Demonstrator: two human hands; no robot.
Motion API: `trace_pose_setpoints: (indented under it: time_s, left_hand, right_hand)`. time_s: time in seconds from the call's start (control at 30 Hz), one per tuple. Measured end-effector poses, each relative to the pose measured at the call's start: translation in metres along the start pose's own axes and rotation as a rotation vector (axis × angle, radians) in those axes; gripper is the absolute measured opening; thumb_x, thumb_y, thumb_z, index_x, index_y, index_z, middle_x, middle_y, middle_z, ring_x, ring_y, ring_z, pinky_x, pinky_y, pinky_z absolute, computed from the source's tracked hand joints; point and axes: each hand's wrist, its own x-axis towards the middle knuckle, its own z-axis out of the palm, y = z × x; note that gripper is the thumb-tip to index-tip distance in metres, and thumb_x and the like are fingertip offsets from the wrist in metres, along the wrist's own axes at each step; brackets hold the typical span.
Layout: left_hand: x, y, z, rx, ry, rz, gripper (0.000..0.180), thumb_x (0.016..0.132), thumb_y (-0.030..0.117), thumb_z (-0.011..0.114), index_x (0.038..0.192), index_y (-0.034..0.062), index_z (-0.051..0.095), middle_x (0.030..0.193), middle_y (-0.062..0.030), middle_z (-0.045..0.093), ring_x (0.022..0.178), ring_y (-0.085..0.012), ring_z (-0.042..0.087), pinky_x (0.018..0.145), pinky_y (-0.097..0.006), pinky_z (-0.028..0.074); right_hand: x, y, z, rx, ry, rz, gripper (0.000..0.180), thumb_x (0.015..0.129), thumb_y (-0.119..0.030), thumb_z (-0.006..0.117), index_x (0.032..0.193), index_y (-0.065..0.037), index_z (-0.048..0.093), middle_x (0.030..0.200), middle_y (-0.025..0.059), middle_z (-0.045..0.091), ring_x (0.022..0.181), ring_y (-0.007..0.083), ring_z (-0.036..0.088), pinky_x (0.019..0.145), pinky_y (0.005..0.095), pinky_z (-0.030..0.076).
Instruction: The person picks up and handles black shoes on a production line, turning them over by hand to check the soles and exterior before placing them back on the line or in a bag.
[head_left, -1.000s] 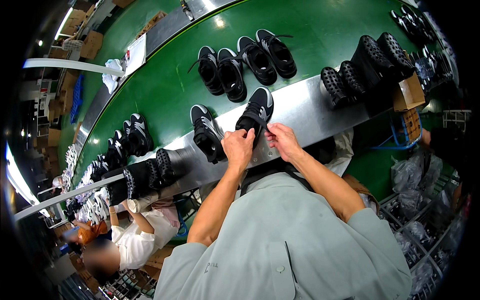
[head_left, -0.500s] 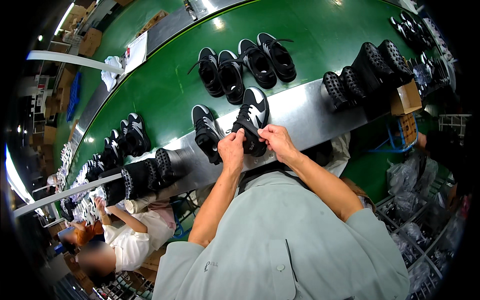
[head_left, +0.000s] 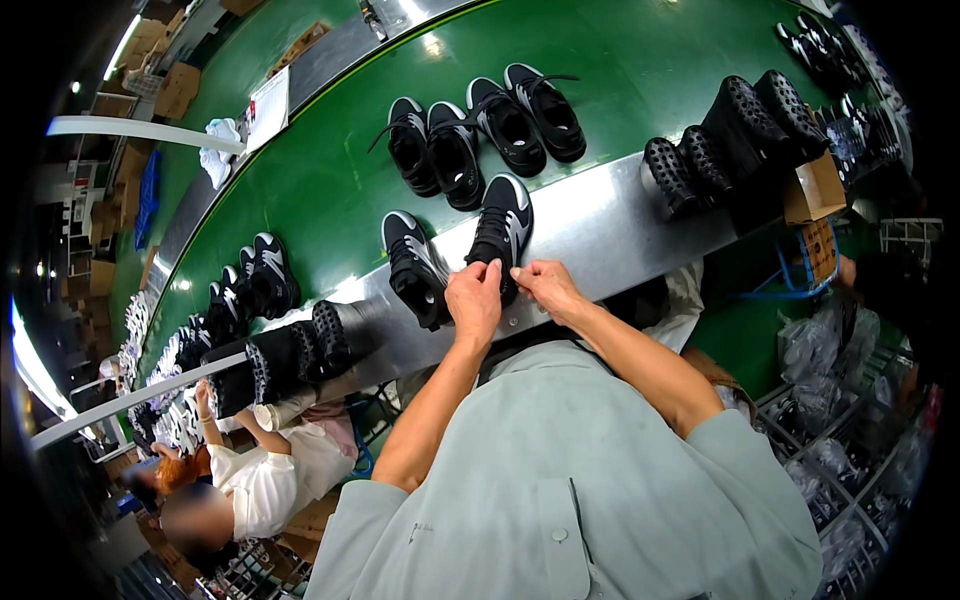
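Observation:
A black sneaker with a silver-grey toe and side stripes (head_left: 497, 218) points away from me at the steel ledge, its front end over the green surface. My left hand (head_left: 474, 298) is closed on the collar at its heel end, thumb on top. Thumb and forefinger of my right hand (head_left: 548, 287) pinch at the collar's right side; whether a lace is between them is too small to tell. The heel is mostly hidden behind my hands. Its look-alike, another black sneaker (head_left: 411, 262), stands just left, untouched.
Beyond stand several black sneakers (head_left: 455, 150) on the green surface (head_left: 640, 90). Black shoes with studded soles (head_left: 683, 175) lie on the steel ledge (head_left: 590, 215) at right, beside a cardboard box (head_left: 815, 190). More studded shoes (head_left: 328, 335) are at left, near a person in white (head_left: 270, 480).
The held sneaker has tipped down, so its heel back no longer shows and its laces do. My left hand has shifted slightly right; my right hand's fingers have moved slightly left and down.

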Motion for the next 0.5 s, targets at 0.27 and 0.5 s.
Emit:
trace_pose_setpoints:
  time_s: [0.27,0.5]
  left_hand:
    - [-0.005,0.005,-0.016,0.177,0.000,0.229,0.042,0.080,0.015,0.076,0.116,0.0041,0.057,0.099,-0.0194,0.062,0.093,-0.0371,0.061,0.082,-0.044,0.049]
    - [0.007,-0.004,0.002,0.138,-0.005,0.245,0.040,0.082,0.006,0.068,0.119,0.0033,0.055,0.102,-0.0221,0.062,0.092,-0.0384,0.063,0.081,-0.047,0.050]
  right_hand:
    - [-0.017,-0.014,-0.018,-0.385,0.295,-0.409,0.017,0.087,-0.013,0.069,0.095,0.001,0.063,0.078,0.0151,0.066,0.073,0.0261,0.066,0.067,0.0379,0.053]
    - [-0.004,-0.021,0.002,-0.421,0.201,-0.634,0.033,0.084,-0.012,0.071,0.111,0.001,0.058,0.106,0.0193,0.060,0.089,0.0317,0.064,0.080,0.0406,0.053]
